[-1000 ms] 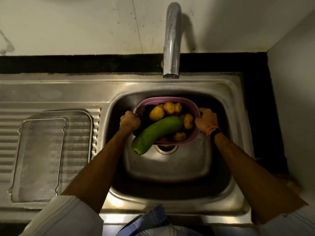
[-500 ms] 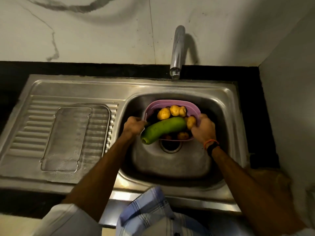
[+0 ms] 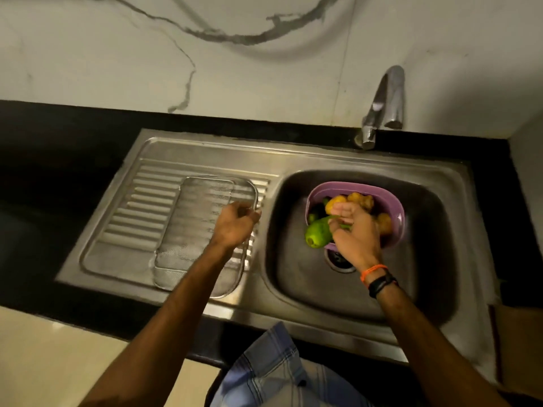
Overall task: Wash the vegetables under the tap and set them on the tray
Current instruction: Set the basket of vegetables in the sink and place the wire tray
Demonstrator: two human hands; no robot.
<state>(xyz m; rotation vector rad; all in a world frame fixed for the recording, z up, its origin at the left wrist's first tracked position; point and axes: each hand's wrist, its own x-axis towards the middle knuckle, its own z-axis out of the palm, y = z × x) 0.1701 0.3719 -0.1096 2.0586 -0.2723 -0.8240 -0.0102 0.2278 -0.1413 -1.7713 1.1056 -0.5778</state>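
Barely started, by the look of it. No water running from the tap, nothing on the tray yet — just bare mesh sitting on the drainboard left of the sink. All the vegetables in the purple basket down in the basin: a long green gourd poking out over the near-left rim, a pile of yellowish potatoes behind it, something dark green tucked underneath, hard to make out.

Right hand down on the gourd, fingers curled over it — looks like a grip, though the underside is hidden. Left hand over the tray's right edge, fingers loosely curled; can't tell if pinching the rim or just hovering.

So: everything left to do. Tap on, rinse each piece, move across.

Possible snags — basket sits off to the left of the spout, probably needs shifting under it. Gourd long and likely slippery once wet. Drain open right below the basket. Dark counter around, nothing else in the way.
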